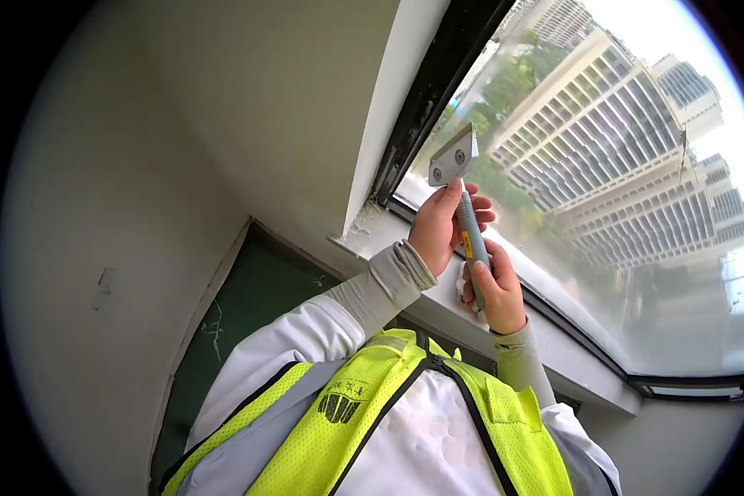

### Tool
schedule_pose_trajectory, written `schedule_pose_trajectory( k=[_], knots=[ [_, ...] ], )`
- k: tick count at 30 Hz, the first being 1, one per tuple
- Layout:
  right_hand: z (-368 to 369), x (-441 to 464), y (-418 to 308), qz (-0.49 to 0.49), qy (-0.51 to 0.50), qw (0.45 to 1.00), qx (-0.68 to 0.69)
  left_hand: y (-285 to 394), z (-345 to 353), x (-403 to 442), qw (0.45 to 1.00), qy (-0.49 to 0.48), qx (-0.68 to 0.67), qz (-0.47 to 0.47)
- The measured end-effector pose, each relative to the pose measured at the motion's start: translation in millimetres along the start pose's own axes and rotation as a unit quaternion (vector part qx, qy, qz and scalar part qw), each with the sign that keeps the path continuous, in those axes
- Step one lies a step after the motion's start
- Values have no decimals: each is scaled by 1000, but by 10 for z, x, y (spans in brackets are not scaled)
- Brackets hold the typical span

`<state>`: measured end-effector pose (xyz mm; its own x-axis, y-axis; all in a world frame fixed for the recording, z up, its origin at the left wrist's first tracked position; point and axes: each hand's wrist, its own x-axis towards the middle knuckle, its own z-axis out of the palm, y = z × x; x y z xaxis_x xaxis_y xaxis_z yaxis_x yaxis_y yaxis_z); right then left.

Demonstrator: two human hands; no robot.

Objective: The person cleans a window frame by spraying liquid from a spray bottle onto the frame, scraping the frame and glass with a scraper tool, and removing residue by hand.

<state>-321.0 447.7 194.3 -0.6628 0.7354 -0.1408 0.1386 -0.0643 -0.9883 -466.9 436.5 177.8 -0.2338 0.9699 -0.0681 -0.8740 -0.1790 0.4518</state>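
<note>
A scraper with a flat metal blade head point(454, 157) and a long grey handle point(469, 223) is held up in front of the window, its head tilted toward the upper left. My left hand point(438, 225) is closed about the upper handle, with the thumb against the base of the head and the fingertips showing past the handle. Lower down, my right hand point(502, 289) wraps the grip end, its thumb lying along it. A yellow label marks the handle between both hands. Something white and crumpled point(461, 283) shows beside the right fingers; whether they hold it I cannot tell.
A large hazy window point(554, 248) in a dark frame point(438, 83) fills the right side, with tall buildings outside. Below it runs a white sill point(570, 357), with debris in its left corner point(364, 219). A pale wall point(116, 207) and a dark green panel point(248, 289) stand at left.
</note>
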Motion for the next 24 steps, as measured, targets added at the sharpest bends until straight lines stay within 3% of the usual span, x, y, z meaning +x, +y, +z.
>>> schedule_pose_trajectory(
  k=[2,3,8,24],
  knots=[
    [-123,212,-57,31,-46,997,46,-16,-41,184,999,-2,-16,37],
    [-166,298,-95,40,-60,997,34,10,33,255,998,37,-39,35],
    [-392,651,-179,25,-118,992,-37,-78,137,602,988,50,-96,110],
    [-340,855,-301,22,-86,994,-57,32,209,824,982,86,-123,115]
  ],
)
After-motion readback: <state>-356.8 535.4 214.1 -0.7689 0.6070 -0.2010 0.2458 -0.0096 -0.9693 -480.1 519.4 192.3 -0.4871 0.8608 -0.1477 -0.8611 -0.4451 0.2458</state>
